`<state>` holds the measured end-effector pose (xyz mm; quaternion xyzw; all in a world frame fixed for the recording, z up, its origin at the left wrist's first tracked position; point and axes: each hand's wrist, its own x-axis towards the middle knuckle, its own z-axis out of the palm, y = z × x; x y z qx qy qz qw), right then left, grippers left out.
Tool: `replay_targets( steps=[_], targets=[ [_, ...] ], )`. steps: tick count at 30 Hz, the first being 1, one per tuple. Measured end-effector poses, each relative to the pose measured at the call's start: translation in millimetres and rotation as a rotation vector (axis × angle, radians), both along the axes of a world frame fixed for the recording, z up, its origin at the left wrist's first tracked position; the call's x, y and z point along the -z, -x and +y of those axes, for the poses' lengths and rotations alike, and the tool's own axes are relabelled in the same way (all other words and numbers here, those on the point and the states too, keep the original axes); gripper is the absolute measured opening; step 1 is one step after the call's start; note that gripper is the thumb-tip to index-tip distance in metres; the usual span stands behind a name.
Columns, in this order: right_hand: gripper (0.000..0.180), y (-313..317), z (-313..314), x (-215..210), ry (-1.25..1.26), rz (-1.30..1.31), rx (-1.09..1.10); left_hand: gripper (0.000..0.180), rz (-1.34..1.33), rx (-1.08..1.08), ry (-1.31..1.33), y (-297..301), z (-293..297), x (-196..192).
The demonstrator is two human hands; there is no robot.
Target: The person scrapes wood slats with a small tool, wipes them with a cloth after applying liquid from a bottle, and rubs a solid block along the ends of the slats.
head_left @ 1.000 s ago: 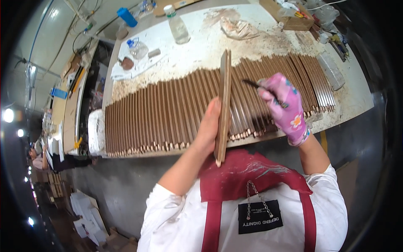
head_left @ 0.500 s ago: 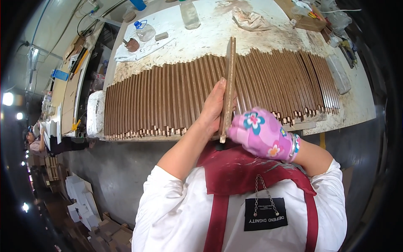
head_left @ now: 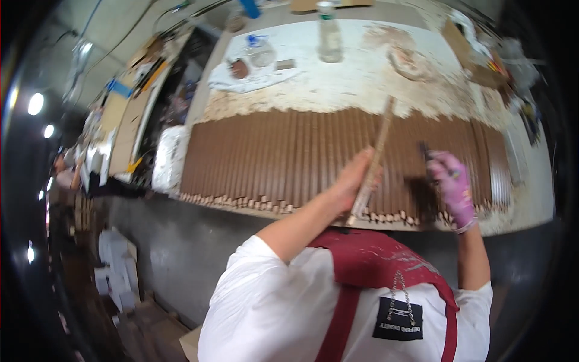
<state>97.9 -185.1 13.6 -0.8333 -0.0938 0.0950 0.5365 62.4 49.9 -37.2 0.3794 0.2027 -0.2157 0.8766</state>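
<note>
Gripped a narrow strip [head_left: 384, 130] in the bare left hand [head_left: 353, 181], slanted right toward the far side, over the row of brown strips [head_left: 271, 157], just right of its middle. Couldn't tell if touching the row. Clenched the pink-gloved right hand [head_left: 453, 188] around a small dark tool [head_left: 424, 149], blurred, farther right over the row. Saw clear bottle [head_left: 330, 41] and crumpled cloth [head_left: 409, 64] far on the table [head_left: 356, 84], white-wrapped block [head_left: 169, 159] at left.

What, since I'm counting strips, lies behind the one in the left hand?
A row of brown strips shows on both sides of the held strip, with pale tabletop around its far end. What lies directly behind it and the left hand is covered, so unseen.
</note>
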Motion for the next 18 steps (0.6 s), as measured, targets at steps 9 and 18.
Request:
replay_targets(
  steps=[9,18],
  targets=[
    [0.031,-211,-52,100,0.179,-0.164,-0.033,0.043,-0.033,0.007,0.076,8,-17,4],
    [0.062,-373,-28,107,0.513,-0.738,-0.051,0.043,-0.02,-0.019,0.021,39,-51,-27]
  ],
)
